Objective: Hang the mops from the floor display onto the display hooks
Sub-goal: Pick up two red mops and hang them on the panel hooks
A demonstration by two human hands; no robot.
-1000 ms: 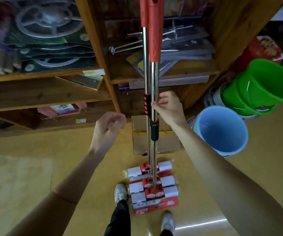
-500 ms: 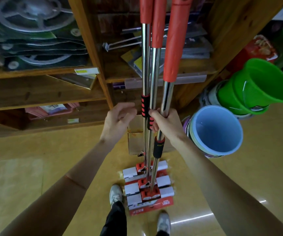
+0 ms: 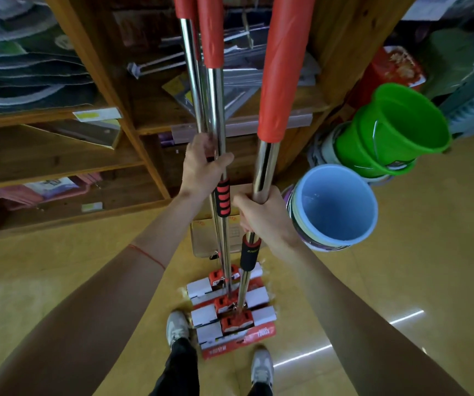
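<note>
Three mop poles rising through the frame's centre: two close together [image 3: 216,115], gripped by the left hand [image 3: 201,167]; a third [image 3: 267,155] just right of them, gripped lower by the right hand [image 3: 261,215]. Mop heads [image 3: 230,307] stacked on the floor [image 3: 401,281] at lower centre, between two shoes [image 3: 177,327]. Shelving [image 3: 93,81] across the upper left and centre, behind the poles. Stacked buckets [image 3: 335,207] at right, more buckets [image 3: 395,130] above and right of them.
</note>
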